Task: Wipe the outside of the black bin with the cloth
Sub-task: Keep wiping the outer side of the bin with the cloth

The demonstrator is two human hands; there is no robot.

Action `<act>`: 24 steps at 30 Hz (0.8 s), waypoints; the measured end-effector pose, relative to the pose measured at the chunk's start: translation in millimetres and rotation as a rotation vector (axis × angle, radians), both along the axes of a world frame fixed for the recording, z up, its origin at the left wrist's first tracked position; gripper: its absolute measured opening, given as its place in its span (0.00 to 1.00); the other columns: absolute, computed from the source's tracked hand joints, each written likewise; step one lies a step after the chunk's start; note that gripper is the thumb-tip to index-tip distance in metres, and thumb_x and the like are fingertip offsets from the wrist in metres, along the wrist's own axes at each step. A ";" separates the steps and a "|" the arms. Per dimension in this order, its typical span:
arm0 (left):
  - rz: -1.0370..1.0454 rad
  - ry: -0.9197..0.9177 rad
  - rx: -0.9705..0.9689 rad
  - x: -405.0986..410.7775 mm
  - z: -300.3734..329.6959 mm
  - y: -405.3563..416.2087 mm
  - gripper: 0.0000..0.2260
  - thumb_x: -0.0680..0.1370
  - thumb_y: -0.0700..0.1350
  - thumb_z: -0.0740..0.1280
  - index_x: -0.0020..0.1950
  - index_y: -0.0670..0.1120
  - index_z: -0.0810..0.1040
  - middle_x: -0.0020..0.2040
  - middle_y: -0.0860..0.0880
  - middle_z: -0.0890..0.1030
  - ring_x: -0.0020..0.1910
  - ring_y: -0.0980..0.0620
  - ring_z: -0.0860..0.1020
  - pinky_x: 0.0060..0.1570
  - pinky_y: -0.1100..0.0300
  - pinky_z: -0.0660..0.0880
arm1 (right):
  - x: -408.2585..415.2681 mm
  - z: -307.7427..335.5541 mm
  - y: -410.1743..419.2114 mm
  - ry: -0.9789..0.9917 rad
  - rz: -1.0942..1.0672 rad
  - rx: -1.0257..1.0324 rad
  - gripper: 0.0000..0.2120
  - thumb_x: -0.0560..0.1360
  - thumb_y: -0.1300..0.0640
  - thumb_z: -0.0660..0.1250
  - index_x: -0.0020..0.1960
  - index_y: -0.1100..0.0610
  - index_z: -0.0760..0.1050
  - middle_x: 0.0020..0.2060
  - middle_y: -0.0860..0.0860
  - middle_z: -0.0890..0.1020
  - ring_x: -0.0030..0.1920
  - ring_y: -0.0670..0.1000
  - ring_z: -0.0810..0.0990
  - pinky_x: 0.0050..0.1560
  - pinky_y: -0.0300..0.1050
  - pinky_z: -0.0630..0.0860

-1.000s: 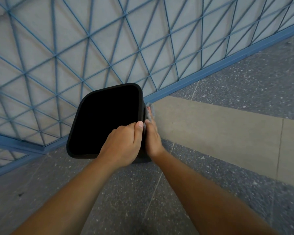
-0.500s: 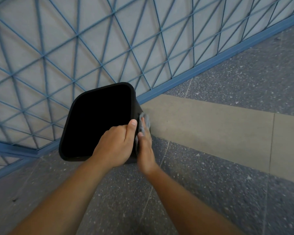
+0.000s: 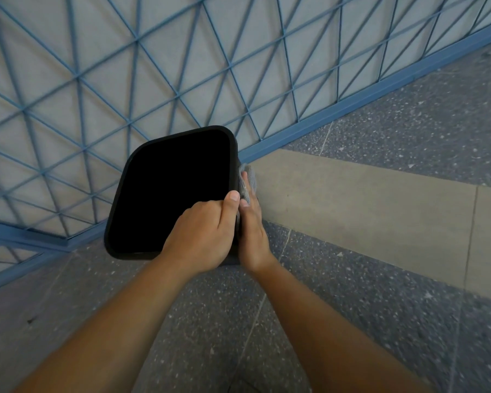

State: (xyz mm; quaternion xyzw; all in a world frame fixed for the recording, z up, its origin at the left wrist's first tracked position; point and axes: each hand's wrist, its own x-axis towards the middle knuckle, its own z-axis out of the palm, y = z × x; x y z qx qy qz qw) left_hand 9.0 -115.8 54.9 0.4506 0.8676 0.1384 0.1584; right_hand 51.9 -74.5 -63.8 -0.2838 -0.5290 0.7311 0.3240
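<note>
Two bare hands work at a black bin (image 3: 170,191) in the middle of the frame, seen from above, standing on speckled grey floor (image 3: 380,321) beside a blue lattice railing (image 3: 125,66). The left hand (image 3: 201,236) clenches the bin's lower right rim. The right hand (image 3: 251,234) lies flat, fingers extended, pressing a grey cloth (image 3: 248,180) against the bin's right outer wall.

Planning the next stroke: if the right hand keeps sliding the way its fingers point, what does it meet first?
Probably the blue fence. The right hand presses the cloth flat on the bin side, fingers aimed along it toward the fence's bottom rail; depth is unclear.
</note>
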 end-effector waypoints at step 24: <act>0.031 0.042 -0.033 4.3 4.1 -0.2 0.24 0.85 0.55 0.48 0.37 0.50 0.76 0.37 0.47 0.82 0.40 0.47 0.81 0.45 0.50 0.76 | -7.9 7.8 0.3 -0.013 -0.089 -0.019 0.35 0.79 0.35 0.46 0.83 0.46 0.59 0.85 0.50 0.60 0.86 0.50 0.54 0.86 0.61 0.50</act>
